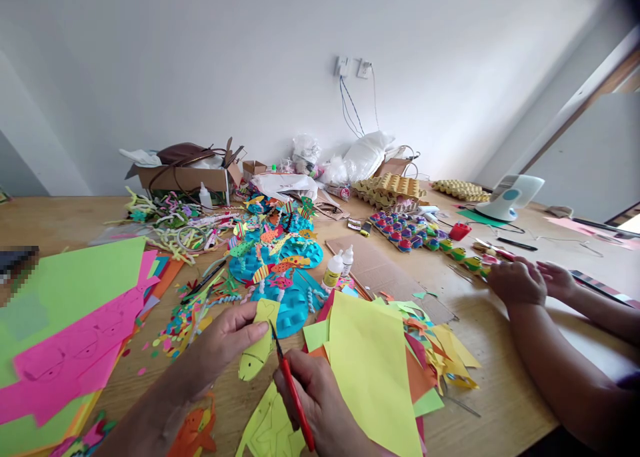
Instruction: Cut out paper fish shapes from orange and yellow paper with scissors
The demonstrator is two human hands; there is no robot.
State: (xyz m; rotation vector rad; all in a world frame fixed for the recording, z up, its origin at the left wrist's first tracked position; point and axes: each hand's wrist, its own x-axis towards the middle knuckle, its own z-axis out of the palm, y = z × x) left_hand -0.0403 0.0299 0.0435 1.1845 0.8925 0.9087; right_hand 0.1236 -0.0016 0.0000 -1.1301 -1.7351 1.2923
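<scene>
My left hand point(231, 334) pinches a piece of yellow paper point(256, 358) between thumb and fingers. A fish outline with an eye is drawn on it. In my right hand point(320, 394) is a pair of scissors point(295, 397) with red handles, its dark blades at the paper's right edge. Below lies another yellow sheet point(270, 420) with drawn outlines, partly covered by my right hand. An orange paper fish point(196, 430) rests at the bottom, near my left forearm. Just beyond my hands stand blue painted egg-carton pieces point(287, 307) with colourful paper fish on them.
Coloured sheets point(373, 364) lie at right, pink paper with drawn fish point(75, 347) at left. Two glue bottles point(333, 269) stand mid-table. A co-worker's hands point(520, 282) are by a painted egg-carton strip point(463, 257). Egg trays point(393, 189) and a cardboard box point(187, 177) stand behind.
</scene>
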